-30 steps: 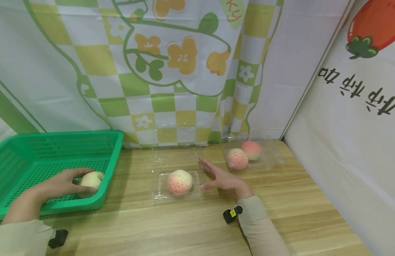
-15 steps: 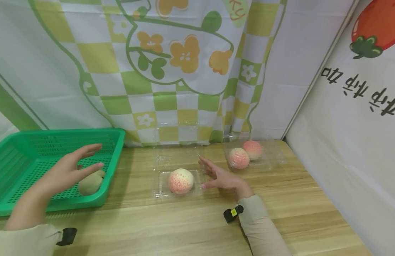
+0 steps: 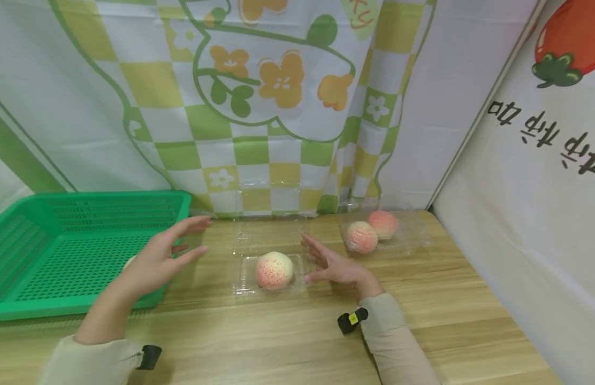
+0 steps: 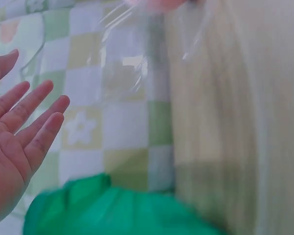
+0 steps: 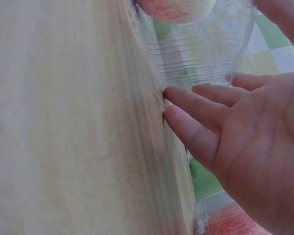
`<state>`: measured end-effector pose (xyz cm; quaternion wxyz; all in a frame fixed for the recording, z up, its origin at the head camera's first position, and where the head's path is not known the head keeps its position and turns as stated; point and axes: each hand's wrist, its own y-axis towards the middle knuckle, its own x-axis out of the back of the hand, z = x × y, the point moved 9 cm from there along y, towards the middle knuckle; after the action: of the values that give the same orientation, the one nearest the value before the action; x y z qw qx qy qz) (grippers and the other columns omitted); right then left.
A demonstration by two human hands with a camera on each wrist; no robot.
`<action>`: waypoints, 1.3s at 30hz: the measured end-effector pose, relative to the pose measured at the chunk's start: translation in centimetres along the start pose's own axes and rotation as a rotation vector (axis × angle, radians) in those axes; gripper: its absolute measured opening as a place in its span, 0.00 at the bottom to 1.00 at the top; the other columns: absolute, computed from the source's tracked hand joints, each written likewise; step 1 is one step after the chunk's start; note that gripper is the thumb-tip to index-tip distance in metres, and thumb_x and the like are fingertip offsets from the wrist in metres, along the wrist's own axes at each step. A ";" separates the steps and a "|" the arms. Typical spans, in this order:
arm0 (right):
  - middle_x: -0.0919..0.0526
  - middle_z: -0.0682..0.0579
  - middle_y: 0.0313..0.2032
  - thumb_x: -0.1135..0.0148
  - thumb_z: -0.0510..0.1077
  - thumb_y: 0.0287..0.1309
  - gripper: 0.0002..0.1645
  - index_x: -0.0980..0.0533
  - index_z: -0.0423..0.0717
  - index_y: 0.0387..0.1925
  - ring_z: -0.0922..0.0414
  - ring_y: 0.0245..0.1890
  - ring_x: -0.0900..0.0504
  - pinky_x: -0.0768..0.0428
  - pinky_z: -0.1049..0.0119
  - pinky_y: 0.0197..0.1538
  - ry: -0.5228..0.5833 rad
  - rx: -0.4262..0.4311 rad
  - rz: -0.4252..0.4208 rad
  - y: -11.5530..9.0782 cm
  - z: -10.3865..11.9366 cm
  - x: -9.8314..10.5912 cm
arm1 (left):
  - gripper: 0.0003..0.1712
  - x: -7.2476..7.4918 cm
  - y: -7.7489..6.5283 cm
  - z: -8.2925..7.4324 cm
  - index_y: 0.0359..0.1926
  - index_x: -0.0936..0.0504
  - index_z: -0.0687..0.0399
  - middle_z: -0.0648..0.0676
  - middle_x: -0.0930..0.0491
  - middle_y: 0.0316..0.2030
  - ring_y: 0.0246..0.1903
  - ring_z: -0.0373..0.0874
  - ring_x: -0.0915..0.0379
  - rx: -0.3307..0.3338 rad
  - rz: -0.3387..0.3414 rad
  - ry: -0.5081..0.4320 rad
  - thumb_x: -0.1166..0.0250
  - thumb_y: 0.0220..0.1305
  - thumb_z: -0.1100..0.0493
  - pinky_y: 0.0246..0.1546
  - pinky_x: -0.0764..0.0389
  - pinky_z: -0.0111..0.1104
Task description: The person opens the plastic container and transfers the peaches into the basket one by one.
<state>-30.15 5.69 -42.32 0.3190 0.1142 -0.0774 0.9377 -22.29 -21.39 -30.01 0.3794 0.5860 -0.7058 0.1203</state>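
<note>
One pink-and-cream peach (image 3: 274, 270) sits in the front part of a clear plastic clamshell box (image 3: 244, 278), whose lid stands open toward the curtain. My left hand (image 3: 155, 262) is over the right rim of the green basket (image 3: 182, 214), fingers spread and holding nothing. Behind it a sliver of a pale fruit (image 3: 129, 262) shows in the basket; the rest is hidden. My right hand (image 3: 340, 267) stays by the box's right side with relaxed fingers; in the right wrist view the fingertips are right at the clear plastic (image 5: 198, 54).
At the back right, a second clear box (image 3: 413, 235) holds two peaches (image 3: 362, 237). A checked curtain (image 3: 278, 149) hangs along the table's back edge, and a white printed sheet (image 3: 528, 214) lines the right side. The wooden tabletop (image 3: 239, 342) extends in front.
My left hand has let go of the pale fruit in the basket, risen and moved right toward the clear box. My right hand has stayed in place.
</note>
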 end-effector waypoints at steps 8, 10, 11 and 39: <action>0.66 0.40 0.79 0.33 0.39 0.62 0.63 0.69 0.47 0.79 0.36 0.78 0.56 0.47 0.42 0.76 0.000 0.010 0.007 0.1 0.1 -0.1 | 0.28 -5.5 2.0 0.9 0.69 0.33 0.57 0.62 0.27 0.65 0.63 0.61 0.29 -0.004 0.072 -0.160 0.39 0.71 0.59 0.60 0.26 0.60; 0.67 0.40 0.79 0.33 0.39 0.62 0.63 0.69 0.48 0.79 0.37 0.78 0.57 0.47 0.41 0.76 0.009 0.009 0.008 0.0 0.1 -0.1 | 0.29 -6.8 2.4 0.9 0.69 0.33 0.57 0.64 0.28 0.65 0.63 0.63 0.30 -0.009 0.096 -0.189 0.38 0.70 0.60 0.60 0.27 0.60; 0.67 0.40 0.79 0.33 0.40 0.62 0.63 0.69 0.48 0.79 0.37 0.78 0.57 0.48 0.41 0.76 0.010 0.009 0.008 0.0 0.1 -0.1 | 0.29 -7.4 2.7 0.9 0.69 0.33 0.58 0.65 0.28 0.65 0.64 0.65 0.31 -0.013 0.106 -0.209 0.38 0.70 0.61 0.60 0.27 0.60; 0.67 0.41 0.79 0.35 0.36 0.62 0.61 0.68 0.48 0.79 0.37 0.78 0.58 0.46 0.40 0.75 0.031 -0.005 0.000 0.0 0.2 -0.3 | 0.43 -14.2 5.7 1.6 0.72 0.37 0.61 0.63 0.34 0.70 0.69 0.65 0.39 0.037 0.302 -0.202 0.29 0.61 0.55 0.64 0.32 0.60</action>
<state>-29.91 5.51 -42.22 0.3204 0.0991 -0.0750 0.9391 -27.80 -10.31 -39.18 0.2733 0.4893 -0.8181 0.1293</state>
